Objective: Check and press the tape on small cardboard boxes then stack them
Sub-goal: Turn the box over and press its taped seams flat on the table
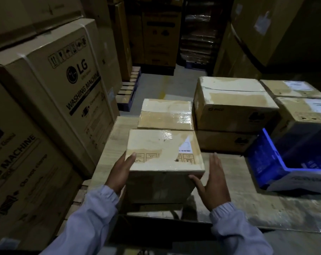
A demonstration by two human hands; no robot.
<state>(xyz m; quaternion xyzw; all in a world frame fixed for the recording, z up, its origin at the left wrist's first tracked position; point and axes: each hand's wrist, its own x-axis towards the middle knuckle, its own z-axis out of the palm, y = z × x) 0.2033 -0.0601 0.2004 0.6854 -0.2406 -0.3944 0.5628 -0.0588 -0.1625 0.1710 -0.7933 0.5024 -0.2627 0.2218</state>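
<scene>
Small cardboard box [163,150] set on cardboard-covered surface [248,196], just in front of second taped box [167,115]. Left hand [120,171] laid flat against left side, fingers straight, nothing clasped. Right hand [212,181] spread just beside right side, thumb at front corner; no grasp. Tape [166,136] on top glossy, wrinkled. Advised: seam and edges to be pressed with flat palm, box steadied from opposite side, before stacking is attempted.

The near box [163,150] is sitting on the sheet [266,199], with the left hand [119,172] lying against its left side and the right hand [211,183] at its right. A second box [167,115] is lying just behind it. A stack [235,107] is standing right of that, with a crate [284,162] before it. Cartons [55,85] are standing at the left.
</scene>
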